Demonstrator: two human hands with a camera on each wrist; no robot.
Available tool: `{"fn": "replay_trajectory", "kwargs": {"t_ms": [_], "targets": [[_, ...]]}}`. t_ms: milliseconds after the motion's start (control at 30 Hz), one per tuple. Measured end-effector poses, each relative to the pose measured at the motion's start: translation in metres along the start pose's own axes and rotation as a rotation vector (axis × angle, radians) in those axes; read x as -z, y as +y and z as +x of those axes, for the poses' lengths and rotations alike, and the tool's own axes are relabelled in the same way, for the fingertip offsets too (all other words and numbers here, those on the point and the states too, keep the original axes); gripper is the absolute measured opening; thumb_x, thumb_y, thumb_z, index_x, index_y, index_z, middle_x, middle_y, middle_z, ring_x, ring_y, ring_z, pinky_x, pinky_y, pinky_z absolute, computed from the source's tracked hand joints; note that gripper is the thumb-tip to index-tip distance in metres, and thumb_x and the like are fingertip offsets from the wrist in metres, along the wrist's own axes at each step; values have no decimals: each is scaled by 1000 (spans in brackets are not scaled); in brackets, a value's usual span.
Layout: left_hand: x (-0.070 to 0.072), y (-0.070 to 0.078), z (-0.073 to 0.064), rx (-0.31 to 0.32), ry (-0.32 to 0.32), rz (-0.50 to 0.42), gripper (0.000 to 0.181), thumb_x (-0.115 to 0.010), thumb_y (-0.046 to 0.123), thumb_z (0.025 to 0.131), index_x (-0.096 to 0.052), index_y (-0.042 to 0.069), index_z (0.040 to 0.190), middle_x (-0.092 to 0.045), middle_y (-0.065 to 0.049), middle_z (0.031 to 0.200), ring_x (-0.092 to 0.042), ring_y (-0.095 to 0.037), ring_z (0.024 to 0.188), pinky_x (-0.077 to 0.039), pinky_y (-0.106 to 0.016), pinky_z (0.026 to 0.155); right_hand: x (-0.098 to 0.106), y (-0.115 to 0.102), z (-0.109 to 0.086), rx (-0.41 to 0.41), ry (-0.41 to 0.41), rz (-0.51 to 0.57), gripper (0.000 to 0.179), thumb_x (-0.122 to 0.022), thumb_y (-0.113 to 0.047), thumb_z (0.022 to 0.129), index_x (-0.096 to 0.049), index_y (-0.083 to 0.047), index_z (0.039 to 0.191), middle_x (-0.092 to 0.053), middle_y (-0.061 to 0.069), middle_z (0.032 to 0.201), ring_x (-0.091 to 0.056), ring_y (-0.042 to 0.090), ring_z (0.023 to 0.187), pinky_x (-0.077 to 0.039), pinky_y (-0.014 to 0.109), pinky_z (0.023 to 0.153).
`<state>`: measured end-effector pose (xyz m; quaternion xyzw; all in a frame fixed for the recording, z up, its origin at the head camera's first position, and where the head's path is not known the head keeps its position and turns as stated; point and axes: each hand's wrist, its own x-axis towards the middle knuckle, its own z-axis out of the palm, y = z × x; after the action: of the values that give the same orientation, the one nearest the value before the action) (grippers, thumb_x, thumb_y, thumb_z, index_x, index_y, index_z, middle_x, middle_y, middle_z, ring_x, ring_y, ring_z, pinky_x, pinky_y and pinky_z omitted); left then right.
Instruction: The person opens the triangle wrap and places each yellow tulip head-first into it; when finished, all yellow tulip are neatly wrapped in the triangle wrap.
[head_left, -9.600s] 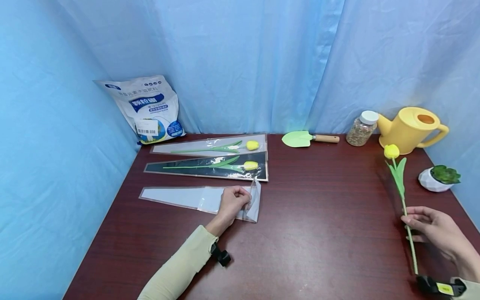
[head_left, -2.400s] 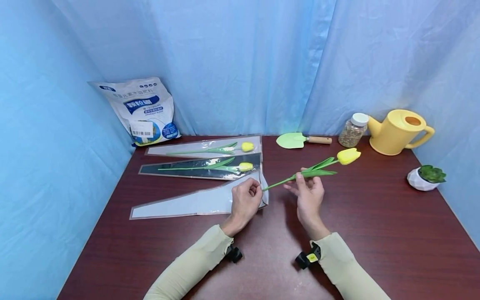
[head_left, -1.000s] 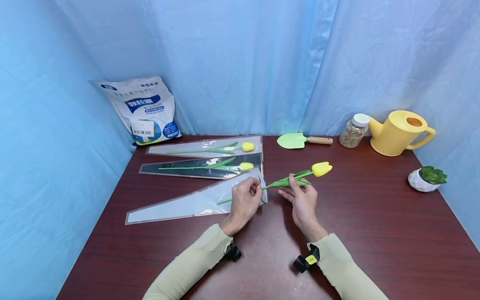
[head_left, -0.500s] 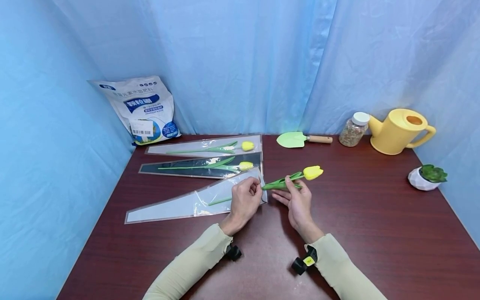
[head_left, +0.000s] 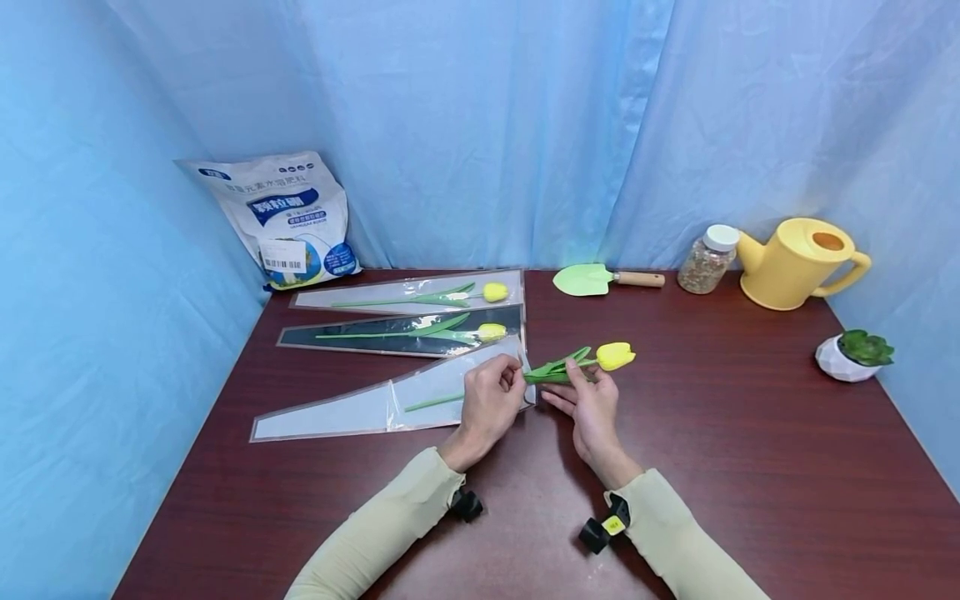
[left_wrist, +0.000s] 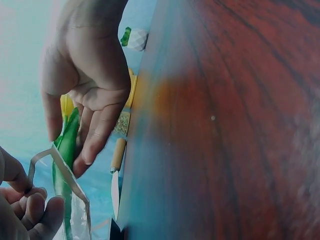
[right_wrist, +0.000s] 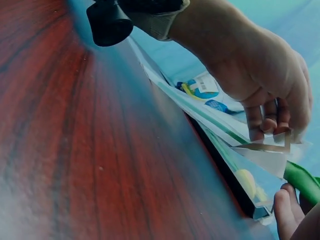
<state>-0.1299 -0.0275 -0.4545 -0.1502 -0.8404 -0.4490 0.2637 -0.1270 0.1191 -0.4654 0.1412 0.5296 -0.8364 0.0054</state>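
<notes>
My left hand (head_left: 489, 402) pinches the wide, raised mouth of a flower sleeve (head_left: 322, 422), white with a clear front. A yellow artificial tulip (head_left: 615, 356) lies partly inside, its green stem showing through the film. Its bloom and most of its leaves stay outside the mouth, on the right. Between thumb and fingers my right hand (head_left: 596, 412) holds the tulip just below the bloom. In the left wrist view, the leaves (left_wrist: 67, 145) enter the lifted rim (left_wrist: 75, 187). The right wrist view shows the left fingertips (right_wrist: 270, 122) on the sleeve's edge; the bloom is out of that frame.
Behind lie a white sleeve (head_left: 315, 298) and a black sleeve (head_left: 300, 336), each with a yellow tulip. A fertilizer bag (head_left: 292, 217) stands back left. Along the back right are a green trowel (head_left: 585, 281), a jar (head_left: 707, 262), a yellow watering can (head_left: 795, 267) and a potted succulent (head_left: 851, 358).
My right hand has brought the tulip from the far right to the sleeve and slid its stem leftward, deeper inside. The left hand keeps hold of the mouth; the sleeve now lies at a slant.
</notes>
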Motion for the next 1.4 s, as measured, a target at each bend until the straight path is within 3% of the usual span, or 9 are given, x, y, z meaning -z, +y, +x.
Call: {"fn": "replay_trajectory", "kwargs": {"t_ms": [167,500,767,1033,1400], "targets": [[-1,-1,0,-4,-6,1,11,-63,-7,78,-68,2,75,-64,-5,60,-51,-5,50,-38,-8,49,2,-2,-1,-23,-2,43,17,-52,-23,104,-48,-7,111,-76,-6,88,-76,11,78,-63,32,73],[-1,0,-1,-23,-12,11,11,-63,-7,79,-68,2,75,-64,-6,62,-54,-9,52,-40,-10,50,-12,4,-1,-34,107,76,11,-66,-11,95,-55,-9,96,-70,-7,84,-70,5,74,-61,25,66],[0,-2,1,1,-2,2,11,-63,-7,79,-68,2,76,-65,-7,63,-55,-9,52,-40,-9,50,-8,0,0,-113,29,128,10,-57,-22,102,-53,-13,103,-69,-10,85,-72,7,78,-62,27,71],[-1,-2,1,-16,-29,-53,10,-63,-7,80,-68,1,77,-64,-8,63,-53,-8,53,-40,-9,50,-10,3,-2,-99,58,129,5,-62,-17,99,-59,-16,95,-69,-10,84,-70,4,78,-60,24,68],[1,2,1,-30,-18,-51,8,-64,-6,80,-68,0,76,-63,-8,63,-54,-10,53,-37,-8,52,-22,9,-2,-109,76,136,11,-69,-10,93,-65,-15,85,-69,-10,77,-68,1,76,-56,20,68]]}}
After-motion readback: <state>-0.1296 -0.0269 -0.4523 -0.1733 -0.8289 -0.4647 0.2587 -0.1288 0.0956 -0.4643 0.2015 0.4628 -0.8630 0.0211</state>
